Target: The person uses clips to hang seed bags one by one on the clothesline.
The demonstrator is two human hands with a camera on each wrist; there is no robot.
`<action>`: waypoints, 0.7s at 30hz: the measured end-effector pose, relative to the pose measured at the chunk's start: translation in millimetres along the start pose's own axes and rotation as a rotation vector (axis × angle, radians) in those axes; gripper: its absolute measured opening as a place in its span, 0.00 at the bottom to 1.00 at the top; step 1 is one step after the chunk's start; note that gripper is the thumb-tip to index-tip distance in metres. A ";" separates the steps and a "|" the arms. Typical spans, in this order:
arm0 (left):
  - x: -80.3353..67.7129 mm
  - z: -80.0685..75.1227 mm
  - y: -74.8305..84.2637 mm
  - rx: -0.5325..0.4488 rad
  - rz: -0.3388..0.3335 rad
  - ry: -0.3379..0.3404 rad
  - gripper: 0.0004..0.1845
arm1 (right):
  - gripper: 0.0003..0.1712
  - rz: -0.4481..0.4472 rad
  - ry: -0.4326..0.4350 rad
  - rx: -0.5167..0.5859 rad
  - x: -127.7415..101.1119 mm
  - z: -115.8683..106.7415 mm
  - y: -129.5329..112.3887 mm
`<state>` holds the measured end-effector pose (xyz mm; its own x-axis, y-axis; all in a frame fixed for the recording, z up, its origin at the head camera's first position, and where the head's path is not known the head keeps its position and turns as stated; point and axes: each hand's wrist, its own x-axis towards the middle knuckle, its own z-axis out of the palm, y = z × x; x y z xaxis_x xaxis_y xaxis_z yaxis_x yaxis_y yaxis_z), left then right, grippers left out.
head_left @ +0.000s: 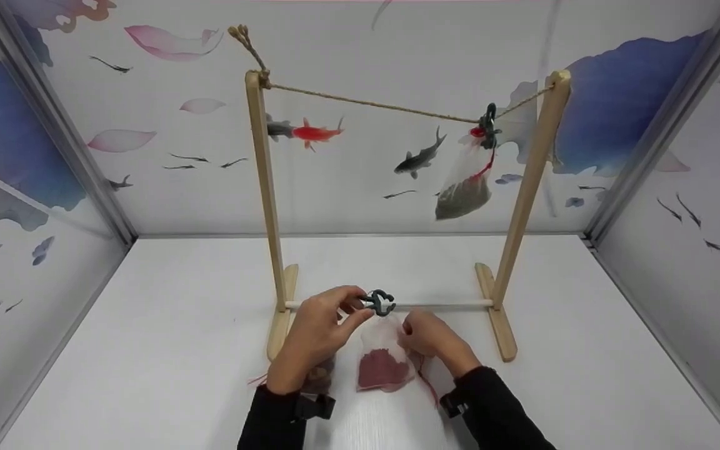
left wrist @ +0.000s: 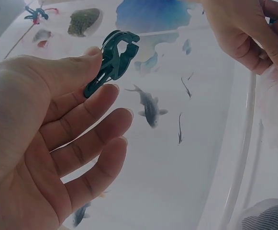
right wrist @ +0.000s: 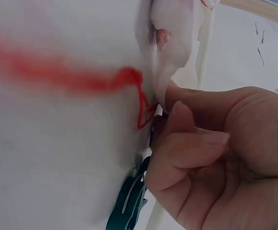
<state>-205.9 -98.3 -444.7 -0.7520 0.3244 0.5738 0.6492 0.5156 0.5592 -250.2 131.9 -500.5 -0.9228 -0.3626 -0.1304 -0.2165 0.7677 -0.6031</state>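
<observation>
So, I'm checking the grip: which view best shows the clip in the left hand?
Left wrist: the green clip is large and mostly unobscured there. Head shows it small; right wrist shows a cut-off clip, possibly another.

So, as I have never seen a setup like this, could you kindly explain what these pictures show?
Of course. There is no machine here: a person works with two bare hands. The widest picture comes from a camera on the head, looking forward and down. The other two come from cameras on the wrists, each looking at its own hand's work.

On the white table stands a wooden stand with a rope strung across its top. A clip holds a hanging bag on the rope.

The left hand holds a dark green clip. The right hand grips the upper part of a bag with reddish contents. Another bag lies partly hidden behind the left wrist.
</observation>
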 end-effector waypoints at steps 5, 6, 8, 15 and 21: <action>-0.8 -1.4 2.5 -0.033 -0.025 -0.011 0.14 | 0.20 -0.030 0.023 -0.009 -5.8 -4.1 -0.1; -1.4 -2.0 2.9 -0.037 -0.031 -0.007 0.14 | 0.18 -0.035 0.028 -0.003 -7.4 -5.3 -0.5; -2.0 -2.2 4.1 -0.038 -0.038 0.005 0.13 | 0.13 -0.058 0.047 0.012 -11.2 -9.6 -0.9; -2.6 -8.6 10.6 -0.025 -0.039 0.009 0.13 | 0.03 -0.168 0.096 0.092 -21.1 -29.9 -8.8; 10.7 -26.2 23.9 0.017 -0.010 -0.004 0.13 | 0.02 -0.194 0.130 0.105 -26.8 -55.4 -24.9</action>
<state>-195.4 -103.2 -409.5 -0.7588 0.3224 0.5659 0.6396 0.5325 0.5544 -237.8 151.8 -438.5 -0.9020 -0.4213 0.0942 -0.3653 0.6287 -0.6865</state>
